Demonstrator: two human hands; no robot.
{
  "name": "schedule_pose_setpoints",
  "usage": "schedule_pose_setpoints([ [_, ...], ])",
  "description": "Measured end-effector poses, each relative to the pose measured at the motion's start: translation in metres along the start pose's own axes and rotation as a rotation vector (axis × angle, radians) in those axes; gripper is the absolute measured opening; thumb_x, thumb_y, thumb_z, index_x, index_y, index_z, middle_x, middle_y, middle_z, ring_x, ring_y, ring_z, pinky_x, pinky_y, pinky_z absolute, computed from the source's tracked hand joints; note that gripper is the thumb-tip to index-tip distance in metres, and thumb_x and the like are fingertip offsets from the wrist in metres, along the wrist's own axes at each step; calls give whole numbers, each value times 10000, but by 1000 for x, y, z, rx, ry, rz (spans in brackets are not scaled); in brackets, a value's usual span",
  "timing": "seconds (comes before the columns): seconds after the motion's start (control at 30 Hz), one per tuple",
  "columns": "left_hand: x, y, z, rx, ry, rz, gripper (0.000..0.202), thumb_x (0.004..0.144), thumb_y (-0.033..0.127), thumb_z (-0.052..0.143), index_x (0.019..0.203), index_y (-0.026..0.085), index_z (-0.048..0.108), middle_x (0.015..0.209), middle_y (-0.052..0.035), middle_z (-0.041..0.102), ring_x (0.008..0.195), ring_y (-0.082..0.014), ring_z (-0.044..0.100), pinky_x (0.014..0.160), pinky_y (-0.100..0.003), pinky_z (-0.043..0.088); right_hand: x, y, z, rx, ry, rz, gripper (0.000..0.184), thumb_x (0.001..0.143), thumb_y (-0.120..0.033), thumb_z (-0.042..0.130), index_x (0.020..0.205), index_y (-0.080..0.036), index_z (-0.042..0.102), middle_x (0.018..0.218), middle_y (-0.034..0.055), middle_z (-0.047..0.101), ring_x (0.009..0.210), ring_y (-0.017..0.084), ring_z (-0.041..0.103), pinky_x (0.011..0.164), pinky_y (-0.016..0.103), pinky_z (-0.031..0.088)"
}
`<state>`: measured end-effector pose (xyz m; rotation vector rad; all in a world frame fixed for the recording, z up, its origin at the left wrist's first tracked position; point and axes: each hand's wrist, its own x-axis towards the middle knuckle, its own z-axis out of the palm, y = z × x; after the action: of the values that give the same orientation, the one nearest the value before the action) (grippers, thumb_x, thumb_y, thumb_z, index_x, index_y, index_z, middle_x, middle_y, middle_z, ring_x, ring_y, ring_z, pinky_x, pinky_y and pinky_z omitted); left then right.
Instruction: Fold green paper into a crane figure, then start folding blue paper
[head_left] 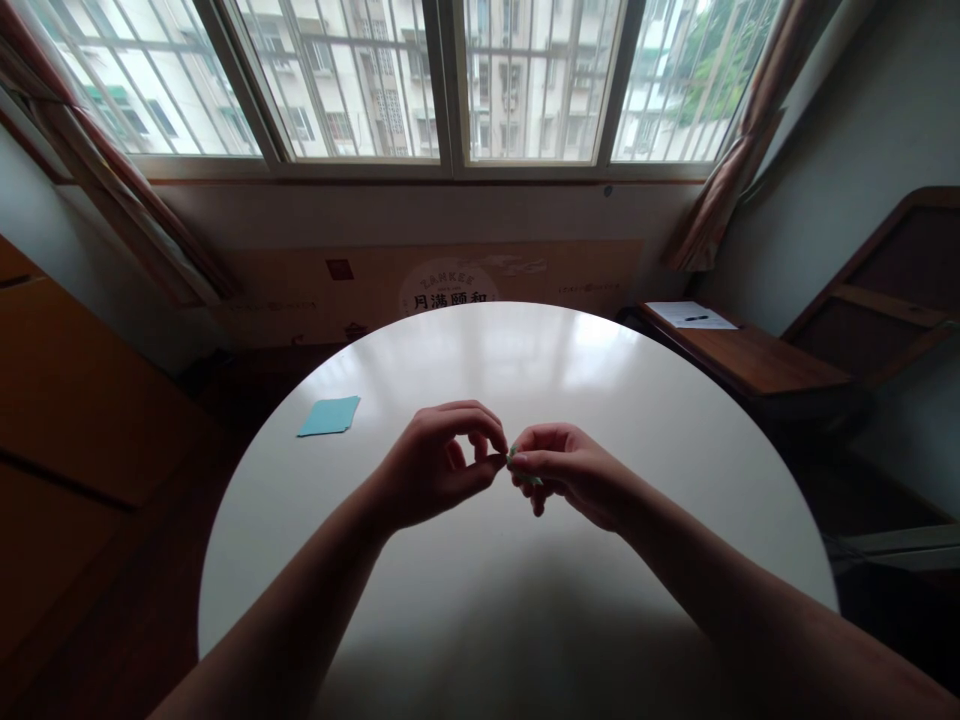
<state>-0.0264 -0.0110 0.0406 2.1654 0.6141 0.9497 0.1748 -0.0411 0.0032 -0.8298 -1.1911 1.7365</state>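
The left forearm point(319, 590) and right forearm point(720, 580) are bare as far as the picture's edges, both smooth in outline, slender at the wrists and broader toward the lower corners. The left hand point(424, 475) and right hand point(585, 475) are likewise bare, with slim, tapering fingers. The nails appear short, though the dim backlight makes that hard to judge.

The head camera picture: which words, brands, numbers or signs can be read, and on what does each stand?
"ZANKEE" (probably), on the long tan panel below the wide window.
"月满颐和", same panel, lower edge hidden by the white round table.
Other panel lettering: too small to read.
White paper sheet at right: nothing readable.
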Motion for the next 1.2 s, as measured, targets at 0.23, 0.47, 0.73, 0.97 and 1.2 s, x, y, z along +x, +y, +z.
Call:
schedule_pose_setpoints([
  [0.23,-3,3,0,216,27,165,175,746,-10,648,803,156,665,854,-21,671,650,-90,611,487,-163,490,2,4,-1,-81,1,-119,187,763,-319,827,781,-158,735,668,2,676,565,101,602,494,194,520],
  [0.47,-3,9,2,302,162,321,131,797,32,701,821,161,705,834,-23,702,658,-90,640,503,-162,509,1,5,5,16,82,-234,164,742,-302,842,772,-172,746,702,22,704,611,122,613,497,210,533],
  [0.73,-2,13,2,380,205,399,131,781,43,730,825,166,733,844,-47,726,687,-121,677,548,-191,534,2,5,7,66,71,-262,158,720,-299,862,779,-186,769,672,13,694,595,122,608,484,212,523],
  [0.97,-2,14,2,411,211,445,140,799,51,731,851,181,721,835,-32,731,722,-134,689,651,-227,558,1,9,10,109,94,-295,159,714,-304,864,772,-192,767,630,0,674,555,118,591,484,225,508],
  [1.2,-4,16,7,507,223,477,133,823,81,724,880,199,706,843,-27,733,710,-144,664,644,-256,526,-2,10,14,90,118,-360,92,770,-276,803,773,-203,748,627,-9,636,557,122,549,497,246,483],
])
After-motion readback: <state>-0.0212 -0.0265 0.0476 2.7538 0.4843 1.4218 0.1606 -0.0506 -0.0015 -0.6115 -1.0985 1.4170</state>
